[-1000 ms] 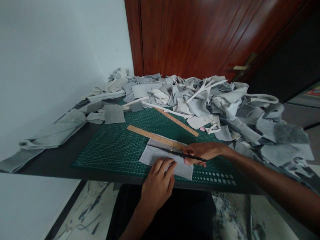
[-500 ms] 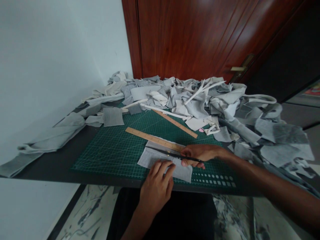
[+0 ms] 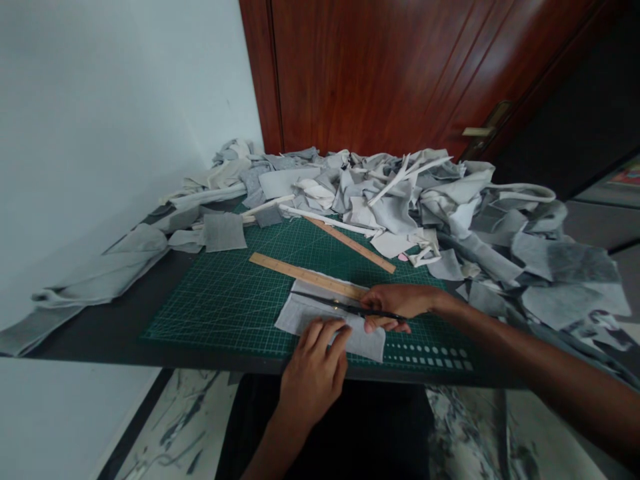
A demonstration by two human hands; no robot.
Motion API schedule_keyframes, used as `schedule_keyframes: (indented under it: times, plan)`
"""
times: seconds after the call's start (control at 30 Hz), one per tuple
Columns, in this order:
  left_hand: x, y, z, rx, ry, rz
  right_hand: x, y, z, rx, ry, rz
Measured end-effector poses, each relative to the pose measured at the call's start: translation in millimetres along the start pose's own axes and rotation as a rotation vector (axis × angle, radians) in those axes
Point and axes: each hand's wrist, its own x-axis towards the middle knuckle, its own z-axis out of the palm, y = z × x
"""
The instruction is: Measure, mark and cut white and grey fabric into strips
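Note:
A light grey piece of cloth [image 3: 369, 345] lies on the green cutting mat [image 3: 220, 307] near the table's front edge. My left hand [image 3: 316, 360] rests on its near part with the fingers extended. In my right hand [image 3: 393, 307] is a pair of black scissors [image 3: 327, 302], its blades pointing left across the cloth. Whether the blades are apart is too small to tell. Just beyond the scissors, a wooden ruler [image 3: 280, 266] overlaps the cloth's far edge, and its right end reaches my right hand.
A second wooden ruler [image 3: 353, 247] lies farther back on the mat. Heaped grey and white cloth scraps [image 3: 395, 210] cover the back and right of the dark table [image 3: 125, 333]. A long folded cloth [image 3: 110, 273] lies along the left. More scraps [image 3: 450, 427] litter the floor.
Hands, scissors and cloth stay in nearly the same place. The scissors and my right hand have shifted very slightly; the whole view has moved a little.

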Motion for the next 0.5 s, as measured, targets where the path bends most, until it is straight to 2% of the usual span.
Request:
schedule_keyframes:
  times: [0.17, 0.37, 0.43, 0.5]
  plan:
    - [0, -1, 1, 0.0, -0.01, -0.001, -1, 3, -2, 0.017, -0.005, -0.009]
    - [0, -1, -1, 0.019, 0.005, 0.008, -23, 1, -2, 0.068, -0.134, -0.081]
    - [0, -1, -1, 0.009, 0.001, 0.002, -34, -1, 0, 0.063, -0.092, -0.14]
    - [0, -1, 0, 0.0, -0.002, -0.004, -43, -1, 1, 0.006, 0.067, -0.186]
